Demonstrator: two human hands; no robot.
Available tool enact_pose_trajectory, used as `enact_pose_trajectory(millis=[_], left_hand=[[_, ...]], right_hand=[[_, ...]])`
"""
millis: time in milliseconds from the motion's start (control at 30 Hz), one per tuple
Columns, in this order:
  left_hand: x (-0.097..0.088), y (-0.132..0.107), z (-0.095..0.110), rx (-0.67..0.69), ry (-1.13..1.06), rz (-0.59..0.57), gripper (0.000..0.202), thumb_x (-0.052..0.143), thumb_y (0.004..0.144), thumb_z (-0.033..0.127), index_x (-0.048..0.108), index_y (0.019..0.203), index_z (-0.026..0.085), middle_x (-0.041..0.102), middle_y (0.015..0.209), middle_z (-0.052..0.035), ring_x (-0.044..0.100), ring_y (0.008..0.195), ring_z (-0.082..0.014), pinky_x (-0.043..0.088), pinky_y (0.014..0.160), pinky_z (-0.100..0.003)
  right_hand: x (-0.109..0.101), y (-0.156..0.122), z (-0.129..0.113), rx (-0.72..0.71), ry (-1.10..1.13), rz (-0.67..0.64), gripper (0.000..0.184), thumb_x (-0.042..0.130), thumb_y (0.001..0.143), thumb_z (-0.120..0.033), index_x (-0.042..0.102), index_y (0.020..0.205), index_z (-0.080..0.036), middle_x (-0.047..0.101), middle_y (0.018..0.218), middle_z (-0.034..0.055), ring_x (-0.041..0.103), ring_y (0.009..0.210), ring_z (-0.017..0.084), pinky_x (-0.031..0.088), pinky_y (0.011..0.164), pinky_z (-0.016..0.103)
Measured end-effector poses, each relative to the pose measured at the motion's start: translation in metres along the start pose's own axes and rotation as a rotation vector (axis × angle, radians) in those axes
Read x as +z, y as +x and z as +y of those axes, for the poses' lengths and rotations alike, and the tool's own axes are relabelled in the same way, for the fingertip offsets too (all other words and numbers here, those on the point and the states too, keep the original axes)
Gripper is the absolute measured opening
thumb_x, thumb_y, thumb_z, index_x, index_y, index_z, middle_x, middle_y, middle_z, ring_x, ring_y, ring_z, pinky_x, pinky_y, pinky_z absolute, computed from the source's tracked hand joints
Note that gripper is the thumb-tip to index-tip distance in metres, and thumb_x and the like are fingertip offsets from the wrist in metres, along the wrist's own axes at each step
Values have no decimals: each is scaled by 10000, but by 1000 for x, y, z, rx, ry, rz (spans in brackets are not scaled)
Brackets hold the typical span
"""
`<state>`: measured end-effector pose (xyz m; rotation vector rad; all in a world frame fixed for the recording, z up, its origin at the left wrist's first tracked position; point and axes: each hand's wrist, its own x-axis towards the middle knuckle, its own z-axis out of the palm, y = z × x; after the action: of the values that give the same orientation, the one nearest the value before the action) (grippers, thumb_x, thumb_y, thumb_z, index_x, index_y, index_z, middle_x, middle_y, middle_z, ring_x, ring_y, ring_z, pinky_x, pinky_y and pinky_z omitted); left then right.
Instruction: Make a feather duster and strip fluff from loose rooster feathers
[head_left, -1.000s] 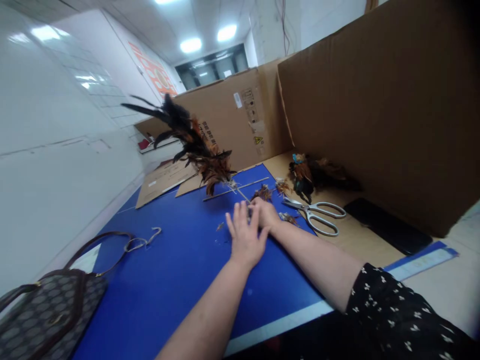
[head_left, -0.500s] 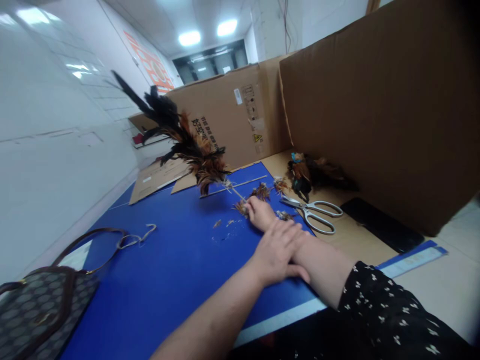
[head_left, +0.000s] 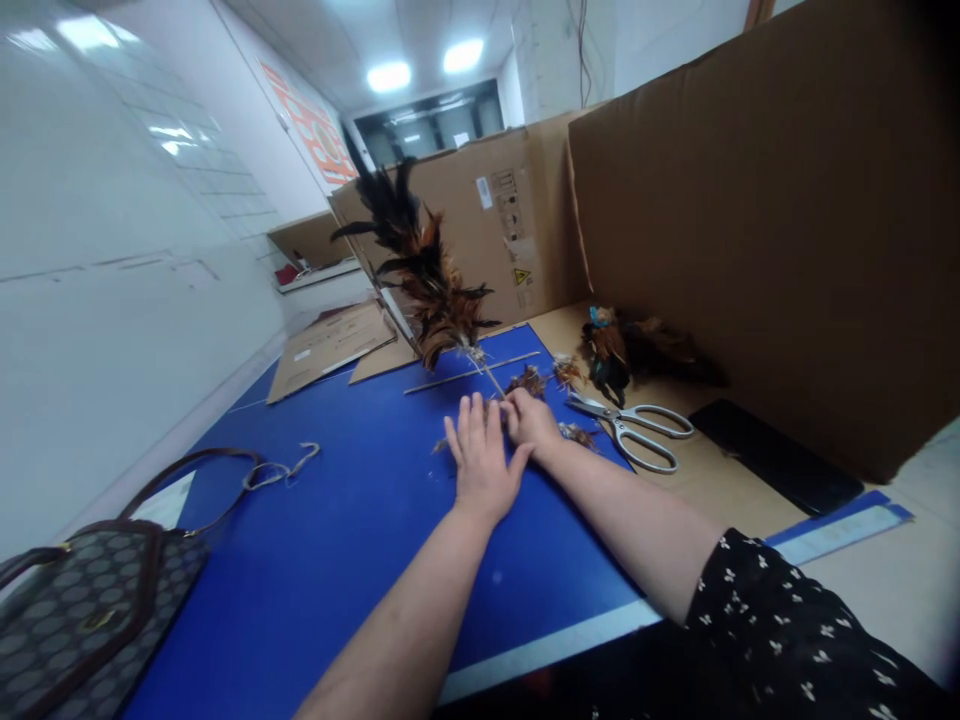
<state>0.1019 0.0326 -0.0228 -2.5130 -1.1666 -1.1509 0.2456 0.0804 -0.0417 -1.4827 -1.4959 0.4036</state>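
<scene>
The right hand grips the bare lower stick of a feather duster, slanting above a blue table; the left hand spreads beside it, palm down. Feathers already wrap the far end — partly done, it seems, with loose tufts lying unattached.

The duster is black and russet, the tabletop blue, the black sleeve white-sprigged.

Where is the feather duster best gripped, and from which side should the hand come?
Probably by its bare stick, from the near right, where the right hand holds it: the feathers bush out at the far end, rising up and to the left, leaving the thin stick clear below them.
</scene>
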Motion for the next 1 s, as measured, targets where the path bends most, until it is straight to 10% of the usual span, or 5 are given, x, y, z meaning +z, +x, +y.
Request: enact_pose_trajectory(millis=[300, 567, 800, 1000], left_hand=[[-6, -6, 40, 692, -268, -341, 744, 501, 1012, 540, 312, 1610, 140, 490, 1575, -192, 345, 1546, -285, 191, 1302, -558], [-1, -4, 28, 401, -20, -303, 802, 533, 951, 651, 374, 1599, 204, 400, 1642, -144, 265, 1571, -357, -34, 1275, -668], [9, -6, 8, 40, -11, -155, 797, 558, 983, 528, 237, 1653, 240, 194, 1723, -166, 175, 1597, -362, 272, 1247, -626], [17, -8, -14, -52, -227, 9, 623, 539, 1017, 391, 384, 1570, 148, 506, 1551, -204, 467, 1461, -310, 420, 1196, -531]], right_hand=[[0, -5, -2, -35, -7, 16, 202, 480, 1037, -390, 615, 1044, -240, 729, 855, 25, 659, 760, 180, 466, 740, 279], [5, -4, -4, 60, -46, 43, 300, 478, 1036, -472, 643, 1023, -221, 722, 836, 36, 628, 674, 168, 455, 650, 278], [0, 2, 3, -23, -27, 63, 209, 527, 999, -383, 642, 995, -209, 739, 841, 43, 649, 715, 179, 479, 706, 280], [1, 3, 3, -109, 11, 138, 248, 482, 1004, -400, 632, 959, -208, 724, 800, 54, 644, 695, 192, 484, 712, 293]])
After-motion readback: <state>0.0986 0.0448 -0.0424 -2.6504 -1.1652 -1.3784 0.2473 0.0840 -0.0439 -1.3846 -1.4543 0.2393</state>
